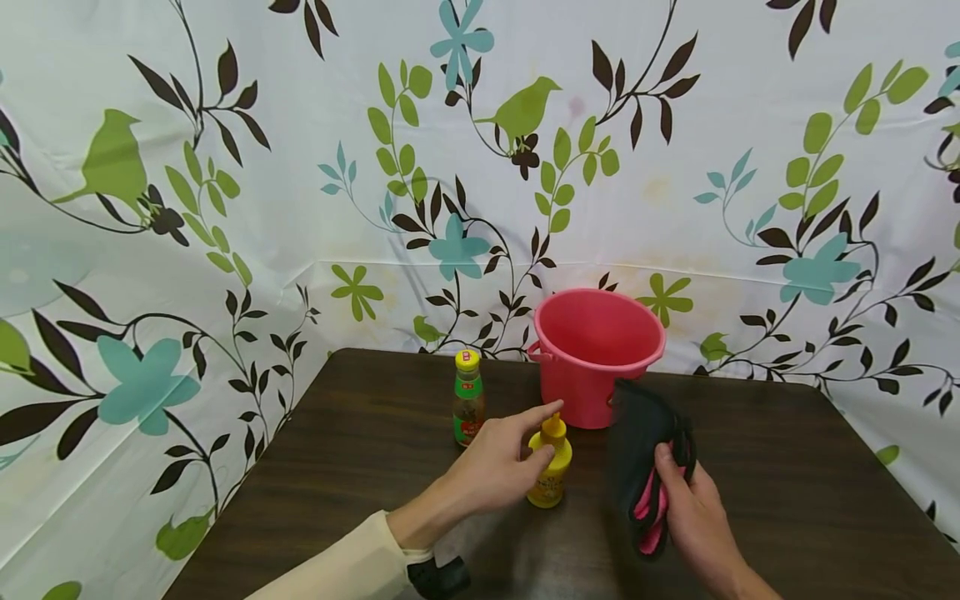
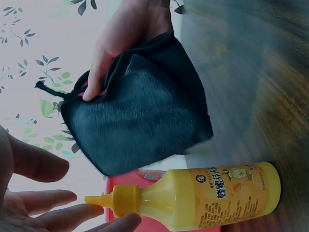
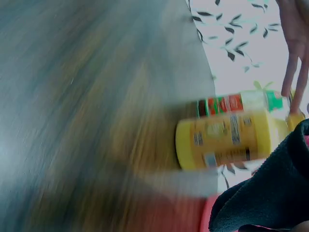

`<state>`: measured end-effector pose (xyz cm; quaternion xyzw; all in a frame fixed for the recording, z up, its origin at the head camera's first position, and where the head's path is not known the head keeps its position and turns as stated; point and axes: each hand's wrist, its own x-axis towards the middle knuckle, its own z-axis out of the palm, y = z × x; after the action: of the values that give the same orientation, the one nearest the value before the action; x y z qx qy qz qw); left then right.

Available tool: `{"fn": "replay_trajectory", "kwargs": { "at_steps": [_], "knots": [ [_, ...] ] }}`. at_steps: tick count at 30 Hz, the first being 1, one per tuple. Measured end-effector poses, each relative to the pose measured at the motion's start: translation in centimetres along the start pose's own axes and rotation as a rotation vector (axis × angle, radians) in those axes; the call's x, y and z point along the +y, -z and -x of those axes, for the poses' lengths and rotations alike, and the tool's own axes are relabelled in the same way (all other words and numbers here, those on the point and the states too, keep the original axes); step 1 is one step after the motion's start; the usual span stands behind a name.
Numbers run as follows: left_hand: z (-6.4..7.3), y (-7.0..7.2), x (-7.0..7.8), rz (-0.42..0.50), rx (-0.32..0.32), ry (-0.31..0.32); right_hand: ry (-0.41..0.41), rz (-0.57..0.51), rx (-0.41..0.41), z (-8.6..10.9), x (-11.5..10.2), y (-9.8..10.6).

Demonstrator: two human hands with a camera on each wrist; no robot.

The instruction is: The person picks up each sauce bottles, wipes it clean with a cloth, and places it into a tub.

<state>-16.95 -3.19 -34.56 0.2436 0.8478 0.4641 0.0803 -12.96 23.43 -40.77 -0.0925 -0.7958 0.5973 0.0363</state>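
Note:
A yellow squeeze bottle [image 1: 551,486] with a pointed nozzle stands upright near the middle of the table. My left hand [image 1: 498,462] is beside its top, index finger extended and fingers spread; in the left wrist view the fingertips [image 2: 67,212] overlap the nozzle, and whether they touch it I cannot tell. To the right of the bottle, my right hand [image 1: 693,508] grips a folded dark cloth [image 1: 637,450] with pink inner sides, held above the table. The cloth's dark face [image 2: 140,111] and a thin loop show in the left wrist view.
Behind the yellow bottle stands a pink bucket [image 1: 573,392]. A glass bottle [image 1: 468,408] with a yellow cap and green label is to its left. The dark wooden table [image 1: 337,442] meets a patterned white curtain [image 1: 285,208] at the back.

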Motion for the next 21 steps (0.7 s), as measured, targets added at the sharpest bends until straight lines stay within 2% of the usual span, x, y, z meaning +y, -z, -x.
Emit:
{"fn": "replay_trajectory", "kwargs": {
  "at_steps": [9, 15, 21],
  "knots": [
    [0.1, -0.1, -0.3, -0.025, -0.023, -0.006, 0.066, -0.093, -0.135, 0.3, -1.6, -5.3],
    [0.0, -0.1, -0.7, -0.042, -0.022, -0.019, 0.111, -0.095, -0.201, 0.0, -1.8, -6.7],
    [-0.1, -0.3, -0.7, -0.028, -0.017, -0.007, 0.133, -0.078, -0.212, -0.4, -2.0, -7.3]
  ]
}}
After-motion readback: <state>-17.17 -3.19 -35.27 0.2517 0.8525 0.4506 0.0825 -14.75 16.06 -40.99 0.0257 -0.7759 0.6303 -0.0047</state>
